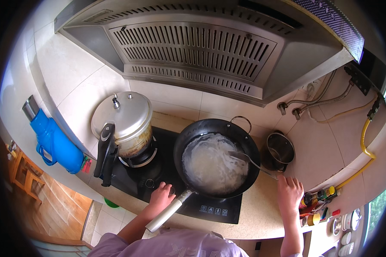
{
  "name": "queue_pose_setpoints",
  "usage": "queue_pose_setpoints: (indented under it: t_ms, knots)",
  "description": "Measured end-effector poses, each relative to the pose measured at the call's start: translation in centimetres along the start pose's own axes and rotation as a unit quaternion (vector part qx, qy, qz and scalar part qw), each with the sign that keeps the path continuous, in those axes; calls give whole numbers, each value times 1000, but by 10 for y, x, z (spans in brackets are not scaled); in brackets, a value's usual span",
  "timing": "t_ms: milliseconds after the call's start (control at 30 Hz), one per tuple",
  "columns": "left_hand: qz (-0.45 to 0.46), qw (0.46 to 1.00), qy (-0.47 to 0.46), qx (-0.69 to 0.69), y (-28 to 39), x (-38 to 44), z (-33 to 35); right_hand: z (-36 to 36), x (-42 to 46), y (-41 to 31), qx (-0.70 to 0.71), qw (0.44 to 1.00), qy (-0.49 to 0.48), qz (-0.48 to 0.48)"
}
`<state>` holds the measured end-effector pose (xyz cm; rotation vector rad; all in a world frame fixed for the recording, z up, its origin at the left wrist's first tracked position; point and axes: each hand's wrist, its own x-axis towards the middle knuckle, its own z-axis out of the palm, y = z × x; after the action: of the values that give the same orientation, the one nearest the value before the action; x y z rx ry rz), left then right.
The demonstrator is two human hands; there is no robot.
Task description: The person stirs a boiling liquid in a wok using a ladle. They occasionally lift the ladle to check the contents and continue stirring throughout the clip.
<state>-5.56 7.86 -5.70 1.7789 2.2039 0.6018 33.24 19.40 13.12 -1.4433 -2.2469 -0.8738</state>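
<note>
A black wok (pixel 217 159) stands on the right burner of a black glass cooktop (pixel 212 210), its pale handle (pixel 164 215) pointing toward me. Cloudy whitish liquid (pixel 212 163) with foam lies in it. My right hand (pixel 290 189) is closed around the end of a metal ladle or spatula (pixel 265 171), whose head dips into the liquid at the wok's right side. My left hand (pixel 162 193) is at a round control knob (pixel 171 190) on the cooktop's front, just left of the wok handle; its fingers touch or nearly touch the knob. A second knob (pixel 150 183) is further left.
A pressure cooker (pixel 124 119) stands on the left burner, its black handle toward me. A small dark pot (pixel 278 149) sits right of the wok. Seasoning bottles (pixel 321 194) line the right side. A blue thermos (pixel 56 141) stands left. A range hood (pixel 193 51) hangs above.
</note>
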Motion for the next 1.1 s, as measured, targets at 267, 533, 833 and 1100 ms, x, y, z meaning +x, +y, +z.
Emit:
queue_pose_setpoints:
  t_ms: [267, 533, 833, 1100]
  knots:
    - [6, 1000, 11, -6, -2, -2, 2, -40, -2, 3, 139, 989, -41, 27]
    - [6, 1000, 10, -9, -1, -1, 1, 5, 31, -8, 106, 993, 32, 25]
    - [4, 1000, 20, -13, -1, -2, 3, 73, 71, -38, 19, 997, 73, 12]
    - [5, 999, 39, -20, -8, -3, 12, 62, 85, -80, 51, 994, 85, -48]
